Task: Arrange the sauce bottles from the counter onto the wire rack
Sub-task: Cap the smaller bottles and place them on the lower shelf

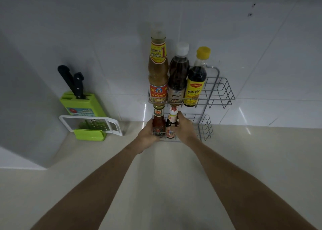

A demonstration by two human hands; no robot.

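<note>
- Left hand (148,134) grips the red bottle (158,123); right hand (183,128) grips the dark bottle (171,123), frame centre.
- Risk: caps snagging the rack (217,97) tier above, tipping 1.

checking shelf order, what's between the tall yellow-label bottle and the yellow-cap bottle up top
In the head view, a dark white-capped bottle stands between the tall yellow-label bottle and the yellow-cap bottle.

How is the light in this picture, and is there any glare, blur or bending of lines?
Head view: dim, bluish light; bright glare streaks on the wall tiles beside the wire rack; wide-angle lens bends the tile joints and splays the forearms; the top of the tallest bottle is slightly soft.
</note>
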